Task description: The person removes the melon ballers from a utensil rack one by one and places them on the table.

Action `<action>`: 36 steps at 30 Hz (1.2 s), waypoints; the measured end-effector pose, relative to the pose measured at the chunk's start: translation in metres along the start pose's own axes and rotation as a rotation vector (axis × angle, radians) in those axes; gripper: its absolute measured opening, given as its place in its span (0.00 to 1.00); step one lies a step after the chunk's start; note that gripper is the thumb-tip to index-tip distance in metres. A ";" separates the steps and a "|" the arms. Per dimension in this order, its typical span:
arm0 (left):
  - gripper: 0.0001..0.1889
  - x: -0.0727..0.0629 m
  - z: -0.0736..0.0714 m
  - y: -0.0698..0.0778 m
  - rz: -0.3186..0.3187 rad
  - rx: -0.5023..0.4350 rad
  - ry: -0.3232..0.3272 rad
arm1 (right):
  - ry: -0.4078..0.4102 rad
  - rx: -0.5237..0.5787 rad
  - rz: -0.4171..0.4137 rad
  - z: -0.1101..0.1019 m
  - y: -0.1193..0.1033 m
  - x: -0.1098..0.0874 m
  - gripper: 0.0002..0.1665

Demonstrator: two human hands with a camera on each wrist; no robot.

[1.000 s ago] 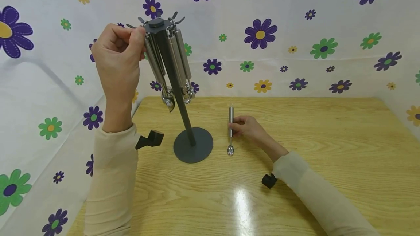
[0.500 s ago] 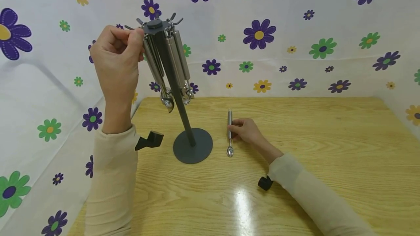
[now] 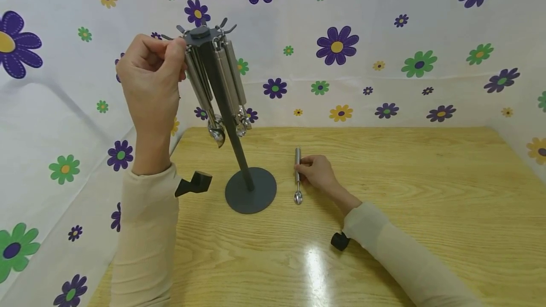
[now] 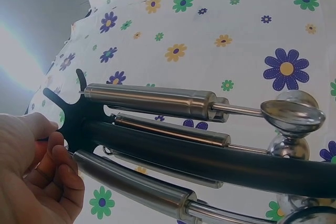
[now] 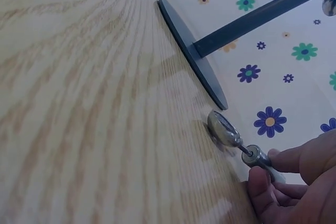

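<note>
A dark grey utensil stand (image 3: 241, 155) rises from a round base at centre left. Its top bears several upturned hooks. Thumb and index finger of my left hand (image 3: 151, 77) pinch one hook at the left of the top. Several steel scoops (image 4: 149, 100) with tubular handles hang around the pole. Low over the table, right of the base, my right hand (image 3: 317, 172) holds a small metal scoop (image 3: 298, 196) by its handle. In the right wrist view its bowl (image 5: 226, 129) is right at the wood, and the handle slants up between thumb and fingers.
The wooden table (image 3: 409, 179) reaches back to a white cloth backdrop (image 3: 375, 13) with printed flowers. Black camera mounts (image 3: 198, 182) stick out from both sleeves. The stand's round base (image 3: 251, 205) sits close to the left of the small scoop.
My right hand has drawn slightly left and toward me. The scoop's handle end has come nearer while its bowl stays about in place. My left hand keeps its pinch on the hook.
</note>
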State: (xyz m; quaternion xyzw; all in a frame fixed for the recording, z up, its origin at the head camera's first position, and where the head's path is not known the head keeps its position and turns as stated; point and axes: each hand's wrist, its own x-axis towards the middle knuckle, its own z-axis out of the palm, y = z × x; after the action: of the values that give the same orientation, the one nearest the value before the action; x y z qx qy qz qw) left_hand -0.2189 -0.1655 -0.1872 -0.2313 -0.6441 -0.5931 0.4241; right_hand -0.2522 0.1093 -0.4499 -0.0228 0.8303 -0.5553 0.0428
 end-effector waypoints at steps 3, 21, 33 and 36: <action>0.06 0.000 0.000 0.000 -0.006 -0.003 0.006 | 0.017 -0.021 0.004 0.002 0.000 0.000 0.19; 0.06 0.000 0.002 0.002 0.003 -0.018 -0.012 | 0.032 -0.070 0.025 0.003 -0.004 0.000 0.18; 0.05 0.001 0.007 0.009 -0.034 0.134 0.001 | -0.002 -0.015 0.019 -0.003 -0.021 -0.005 0.17; 0.04 0.002 0.010 0.016 -0.103 0.193 0.024 | -0.028 0.039 -0.011 -0.006 -0.032 -0.011 0.18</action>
State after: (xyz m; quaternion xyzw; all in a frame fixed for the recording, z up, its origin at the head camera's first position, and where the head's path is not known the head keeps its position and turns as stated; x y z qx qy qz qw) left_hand -0.2101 -0.1533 -0.1759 -0.1489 -0.7040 -0.5521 0.4213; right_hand -0.2420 0.1033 -0.4178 -0.0346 0.8184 -0.5712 0.0519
